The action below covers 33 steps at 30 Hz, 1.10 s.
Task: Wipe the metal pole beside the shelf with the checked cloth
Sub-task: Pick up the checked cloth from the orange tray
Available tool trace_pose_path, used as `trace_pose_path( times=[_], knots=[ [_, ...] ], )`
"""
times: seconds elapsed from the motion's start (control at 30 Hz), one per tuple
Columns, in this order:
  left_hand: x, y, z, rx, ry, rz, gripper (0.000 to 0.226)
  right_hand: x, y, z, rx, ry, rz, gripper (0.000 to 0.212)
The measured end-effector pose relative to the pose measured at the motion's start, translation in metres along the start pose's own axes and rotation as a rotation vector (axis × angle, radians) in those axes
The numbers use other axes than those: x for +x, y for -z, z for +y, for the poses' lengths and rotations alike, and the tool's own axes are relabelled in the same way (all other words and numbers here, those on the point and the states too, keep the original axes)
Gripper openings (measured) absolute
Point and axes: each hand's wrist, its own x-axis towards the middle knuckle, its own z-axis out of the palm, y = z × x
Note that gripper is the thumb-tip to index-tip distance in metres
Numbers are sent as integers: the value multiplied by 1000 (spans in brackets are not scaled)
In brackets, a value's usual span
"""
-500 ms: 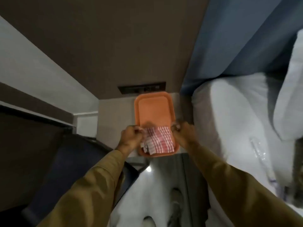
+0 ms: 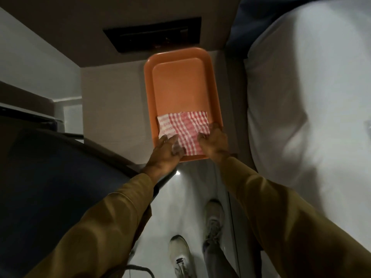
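The red-and-white checked cloth [image 2: 186, 125] lies spread flat in the near end of an orange tray [image 2: 147, 77]. My left hand [image 2: 163, 155] rests on the cloth's near left corner with its fingers stretched out flat. At the cloth's near right edge, my right hand [image 2: 215, 144] touches the fabric with bent fingers; whether it grips is unclear. No metal pole or shelf shows in this view.
The tray sits on a pale bedside surface [image 2: 112, 107]. A white bed [image 2: 301, 97] fills the right side. A dark chair with a metal frame [image 2: 60, 177] stands at the left. My shoes [image 2: 179, 251] are on the glossy floor below. A dark wall panel [image 2: 156, 35] is behind the tray.
The cloth was held by its corners in both hands above the tray's near end. Now it lies flat in the tray, with both hands lower, on its near edge.
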Motion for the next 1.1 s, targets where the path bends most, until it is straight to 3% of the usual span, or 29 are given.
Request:
trace_pose_path(
  times=[0.13,0.2,0.47,0.6,0.77,1.1],
  knots=[
    [0,-6,-5,143,-12,19,72,5,-6,-2,151,-83,41,52],
    [-1,-7,-6,169,-15,19,71,7,-7,-3,203,-81,-18,46],
    [-27,7,0,353,-123,38,72,-21,14,-10,246,62,-132,37],
    [-60,27,1,450,-173,68,76,-63,35,-20,303,148,-180,35],
    [-118,42,-15,564,-233,104,75,-136,47,-28,442,94,-162,35],
    [-236,29,-76,631,-249,165,73,-307,44,11,621,129,-86,29]
  ],
)
